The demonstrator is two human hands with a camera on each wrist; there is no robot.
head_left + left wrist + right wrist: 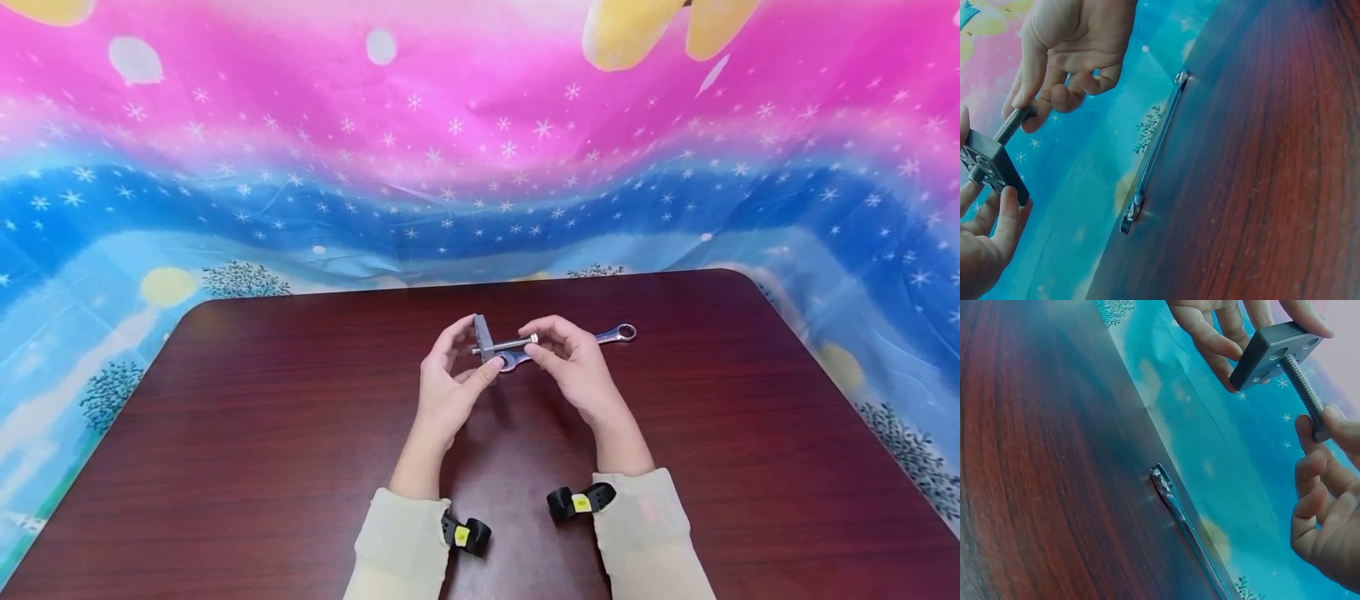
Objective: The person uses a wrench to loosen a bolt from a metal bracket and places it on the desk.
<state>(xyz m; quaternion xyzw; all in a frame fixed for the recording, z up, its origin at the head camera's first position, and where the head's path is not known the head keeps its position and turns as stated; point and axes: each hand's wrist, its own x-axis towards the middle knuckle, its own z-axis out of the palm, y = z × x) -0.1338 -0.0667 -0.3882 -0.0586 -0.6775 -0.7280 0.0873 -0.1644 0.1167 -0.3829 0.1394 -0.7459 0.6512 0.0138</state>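
My left hand (pixel 448 379) grips a small grey block with several holes (pixel 1267 355) by its edges, above the table. A threaded bolt (pixel 1302 387) passes through one of the holes; its tip pokes out on the far side in the left wrist view. The bolt's head end is pinched between thumb and index finger of my right hand (pixel 573 367), the other fingers curled loosely. Behind and below both hands, a shiny combination wrench (pixel 1157 150) lies on the table, partly covered by the right hand in the head view.
The dark red-brown wooden table (pixel 300 433) has rounded far corners. A pink and blue patterned cloth (pixel 420 167) hangs behind it and along its sides. Black camera mounts (pixel 467 535) sit at both wrists, over light sleeves (pixel 401 533).
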